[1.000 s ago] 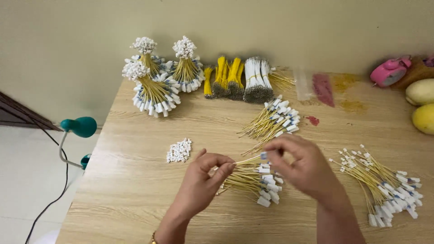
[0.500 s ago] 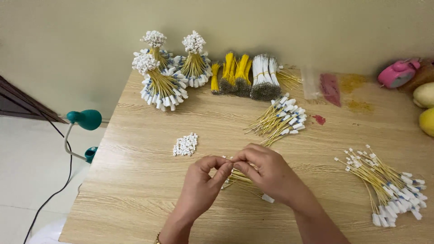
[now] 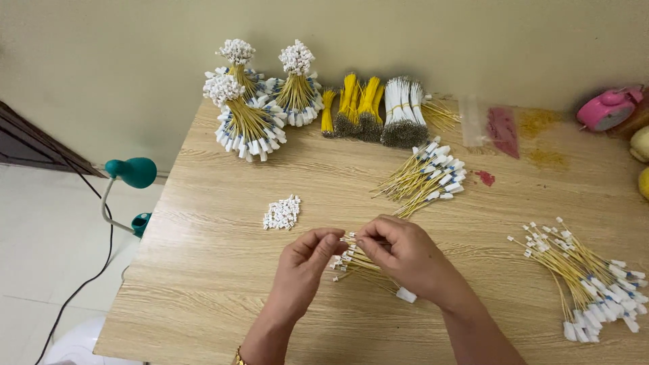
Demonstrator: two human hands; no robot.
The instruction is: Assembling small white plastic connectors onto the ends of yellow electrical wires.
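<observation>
Bare tabletop (image 3: 203, 270) at nine o'clock of left hand (image 3: 307, 260), connector pile (image 3: 282, 212) at eleven, wire heap (image 3: 588, 277) blocking three o'clock of right hand (image 3: 405, 253).

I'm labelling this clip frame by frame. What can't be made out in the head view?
- Bundle of yellow wires: middle hidden by the right hand.
- What the left hand fingertips pinch: too small.
- Pink object and pale round things: cut off by the right edge.

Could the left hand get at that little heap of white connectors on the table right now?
Probably yes. The heap of white connectors lies just up and left of the left hand, with only bare table between. But that hand, like the right hand, is pinching the yellow wire bundle.
</observation>
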